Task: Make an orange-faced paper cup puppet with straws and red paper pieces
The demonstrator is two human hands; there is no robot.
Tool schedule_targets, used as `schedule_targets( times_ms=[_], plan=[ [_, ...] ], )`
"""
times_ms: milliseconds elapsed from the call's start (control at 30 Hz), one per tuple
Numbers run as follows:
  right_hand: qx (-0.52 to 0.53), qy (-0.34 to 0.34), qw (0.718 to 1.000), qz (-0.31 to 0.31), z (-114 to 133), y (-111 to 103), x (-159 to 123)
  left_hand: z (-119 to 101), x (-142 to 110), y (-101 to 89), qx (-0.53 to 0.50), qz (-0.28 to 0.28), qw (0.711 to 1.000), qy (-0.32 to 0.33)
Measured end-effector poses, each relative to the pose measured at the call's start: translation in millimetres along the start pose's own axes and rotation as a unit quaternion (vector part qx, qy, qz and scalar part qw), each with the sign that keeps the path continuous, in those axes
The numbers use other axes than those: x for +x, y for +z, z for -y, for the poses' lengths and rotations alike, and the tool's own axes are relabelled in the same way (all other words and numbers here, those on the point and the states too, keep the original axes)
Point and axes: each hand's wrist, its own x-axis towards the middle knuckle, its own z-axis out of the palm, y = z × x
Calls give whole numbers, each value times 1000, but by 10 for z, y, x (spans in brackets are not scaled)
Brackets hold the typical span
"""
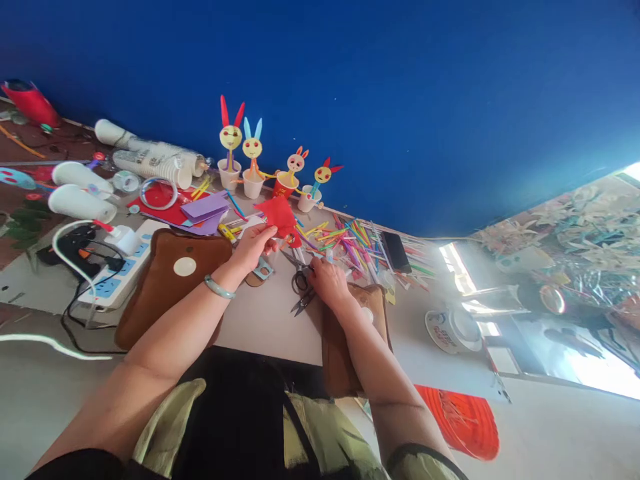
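My left hand (257, 245) pinches a sheet of red paper (279, 215) by its lower edge, above the table. Lower and to the right, my right hand (327, 279) is closed at the handles of a pair of black-handled scissors (300, 281); its fingers partly hide them. Dark blades (302, 304) point down and left just below these handles. Between my hands, a small light-blue piece (263, 269) lies on the table. Behind the red paper stand paper cups with rabbit-faced figures, among them a red cup (286, 183) and a white cup (254, 183).
Colourful sticks (355, 243) and a phone (396, 252) lie at the right. Brown cushions (165, 293) sit under my forearms. Purple paper (206, 210), stacked cups (150, 167), a power strip (117, 267) and a black glue gun (75, 250) occupy the left. A paper bowl (453, 330) stands far right.
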Motion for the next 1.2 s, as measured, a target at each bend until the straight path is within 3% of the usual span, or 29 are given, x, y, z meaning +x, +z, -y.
schedule_targets(
  times_ms=[200, 333, 433, 667, 833, 933, 1033, 1133, 1200],
  plan=[
    [99, 11, 976, -195, -190, 127, -27, 87, 20, -35, -29, 54, 997, -47],
    [129, -64, 940, -309, -167, 258, -30, 185, -56, 20, 10, 172, 982, -81],
    [140, -125, 921, -342, -105, 317, -58, 265, -107, 69, 13, 229, 969, -91],
    [305, -101, 902, -289, -25, 337, -60, 326, -116, 123, 0, 161, 986, -47],
    [351, -76, 896, -262, 7, 342, -6, 334, -151, 156, 20, 180, 983, -28],
    [404, -66, 878, -247, -3, 331, 28, 301, -179, 163, 11, 208, 977, -41],
    [506, -7, 835, -215, -50, 321, 86, 226, -167, 140, -28, 183, 980, -67],
    [635, 43, 750, -177, -114, 298, 138, 145, -118, 94, -67, 104, 990, -63],
    [696, 39, 702, -148, -142, 263, 139, 113, -91, 71, -66, 64, 994, -50]
  ],
)
